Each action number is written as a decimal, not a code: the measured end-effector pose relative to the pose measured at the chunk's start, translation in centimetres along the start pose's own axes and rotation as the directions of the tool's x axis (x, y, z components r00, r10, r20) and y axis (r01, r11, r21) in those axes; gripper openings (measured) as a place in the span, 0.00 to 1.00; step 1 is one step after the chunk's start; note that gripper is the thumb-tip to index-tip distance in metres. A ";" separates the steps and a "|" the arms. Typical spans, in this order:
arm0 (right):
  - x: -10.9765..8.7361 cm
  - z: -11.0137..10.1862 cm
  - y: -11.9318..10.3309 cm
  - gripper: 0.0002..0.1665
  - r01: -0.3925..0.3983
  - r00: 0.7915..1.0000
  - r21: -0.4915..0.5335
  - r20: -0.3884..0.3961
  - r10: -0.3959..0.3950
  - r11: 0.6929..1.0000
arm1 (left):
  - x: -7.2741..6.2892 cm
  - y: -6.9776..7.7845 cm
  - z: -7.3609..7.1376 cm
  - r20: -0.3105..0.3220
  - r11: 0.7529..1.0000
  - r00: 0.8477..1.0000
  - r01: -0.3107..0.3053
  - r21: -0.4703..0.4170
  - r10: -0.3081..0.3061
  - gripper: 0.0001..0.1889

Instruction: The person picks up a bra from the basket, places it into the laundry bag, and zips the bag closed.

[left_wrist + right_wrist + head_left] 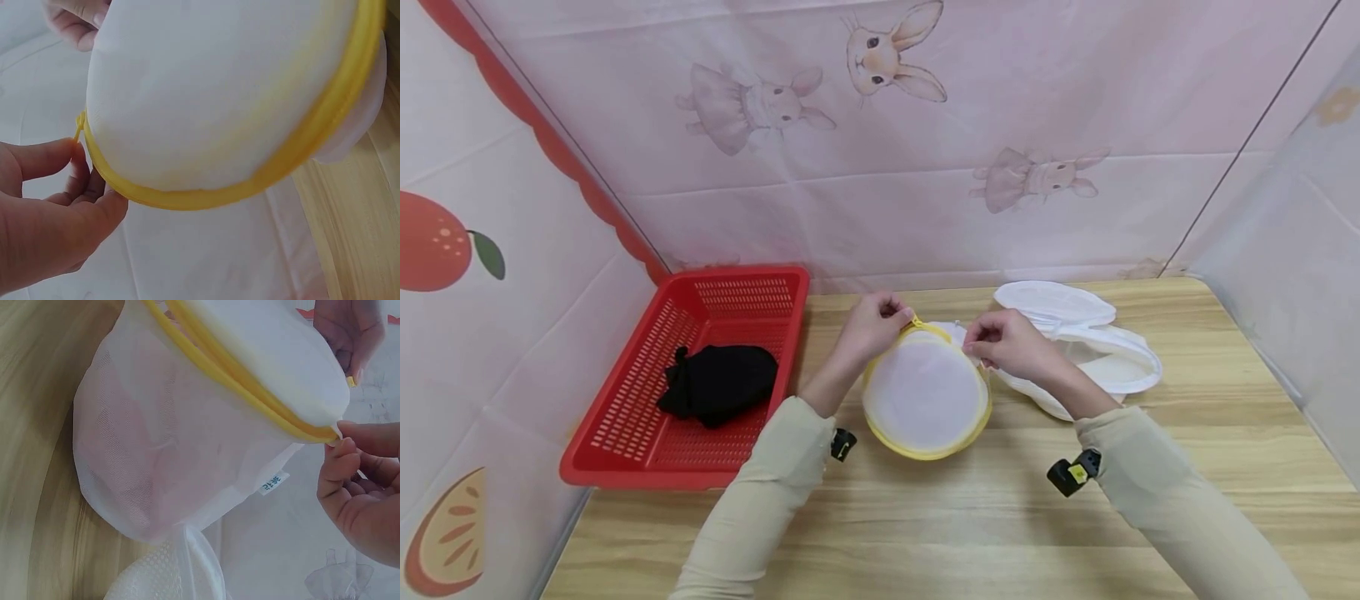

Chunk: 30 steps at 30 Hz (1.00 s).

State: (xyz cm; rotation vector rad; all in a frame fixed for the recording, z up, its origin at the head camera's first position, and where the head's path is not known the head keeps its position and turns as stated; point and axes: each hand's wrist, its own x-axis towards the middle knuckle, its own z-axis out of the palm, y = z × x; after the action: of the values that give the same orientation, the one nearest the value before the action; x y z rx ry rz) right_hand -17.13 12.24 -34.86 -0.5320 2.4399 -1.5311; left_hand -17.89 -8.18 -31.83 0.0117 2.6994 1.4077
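A white mesh laundry bag (925,398) with a yellow zipper round its circular lid is held up over the table. My left hand (880,321) pinches the yellow zipper pull (79,125) at the rim. With thumb and forefinger, my right hand (1009,342) grips the bag's edge at one end of the yellow zipper (325,434). A gap shows along part of the zipper in the right wrist view. Something pinkish (134,425) shows through the mesh side, its kind unclear. A small printed label (274,483) sticks out from the bag.
A red plastic basket (681,479) stands at the left with a black cloth item (722,385) inside. At the back right lies another white mesh bag (1108,337), its lid raised. The wooden table (970,533) meets a cloth-covered wall (925,233) behind.
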 end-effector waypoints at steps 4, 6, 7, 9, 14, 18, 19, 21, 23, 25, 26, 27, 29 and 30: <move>-0.1 0.1 -0.3 0.03 0.005 1.000 -0.027 0.004 -0.005 1.000 | -0.1 -0.1 0.1 -0.025 1.000 1.000 0.015 -0.016 -0.016 0.06; -0.1 0.1 -0.3 0.03 0.010 1.000 -0.032 0.000 -0.010 0.999 | -0.1 -0.3 0.1 -0.041 0.999 0.999 0.023 -0.032 -0.024 0.06; -0.1 0.1 -0.3 0.04 0.012 1.000 -0.034 -0.003 -0.013 0.999 | -0.1 -0.4 0.1 -0.048 0.999 0.999 0.024 -0.042 -0.026 0.06; 0.0 0.1 -0.3 0.04 0.016 1.000 -0.037 -0.010 -0.017 0.999 | 0.0 -0.7 0.2 -0.061 0.998 0.998 0.030 -0.056 -0.034 0.06; 0.1 0.1 -0.3 0.05 0.017 0.999 -0.051 -0.030 -0.018 0.999 | 0.2 -1.3 0.3 -0.077 0.997 0.996 0.049 -0.060 -0.053 0.06; 0.0 0.1 -0.4 0.06 0.016 0.999 -0.068 -0.034 -0.018 0.998 | 0.3 -1.7 0.3 -0.067 0.993 0.994 0.077 -0.086 -0.082 0.06; 0.0 0.0 -0.5 0.06 0.017 0.999 -0.074 -0.035 -0.020 0.997 | 0.3 -1.7 0.3 -0.060 0.991 0.994 0.086 -0.100 -0.092 0.06; -0.1 -0.1 -0.6 0.06 0.017 0.999 -0.081 -0.045 -0.021 0.997 | 0.4 -1.9 0.2 -0.048 0.983 0.991 0.114 -0.141 -0.122 0.06; -0.2 -0.3 -0.6 0.05 0.009 0.998 -0.082 -0.058 -0.014 0.997 | 0.5 -2.3 -0.1 -0.045 0.973 0.987 0.144 -0.182 -0.154 0.06; -0.3 -0.6 -0.6 0.05 -0.002 0.997 -0.076 -0.071 -0.004 0.997 | 0.6 -2.7 -0.6 -0.045 0.958 0.980 0.181 -0.224 -0.196 0.06; -0.3 -0.7 -0.6 0.05 -0.009 0.997 -0.069 -0.074 0.004 0.998 | 0.6 -2.9 -0.8 -0.045 0.949 0.976 0.195 -0.246 -0.212 0.05; -0.4 -0.9 -0.6 0.05 -0.017 0.997 -0.063 -0.074 0.012 0.998 | 0.6 -3.2 -1.0 -0.044 0.943 0.974 0.204 -0.264 -0.223 0.05; -0.5 -1.1 -0.5 0.05 -0.029 0.997 -0.051 -0.070 0.025 0.998 | 0.6 -3.5 -1.4 -0.040 0.932 0.970 0.219 -0.290 -0.240 0.05; -0.5 -1.1 -0.5 0.05 -0.031 0.997 -0.045 -0.068 0.028 0.999 | 0.7 -3.6 -1.6 -0.036 0.926 0.969 0.222 -0.304 -0.244 0.05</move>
State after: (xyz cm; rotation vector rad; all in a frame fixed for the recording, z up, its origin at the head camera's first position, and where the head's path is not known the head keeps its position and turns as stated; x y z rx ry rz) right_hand -17.00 13.17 -33.91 -0.4578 2.5267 -1.5088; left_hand -18.55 -11.54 -33.95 -0.3780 2.4099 1.7465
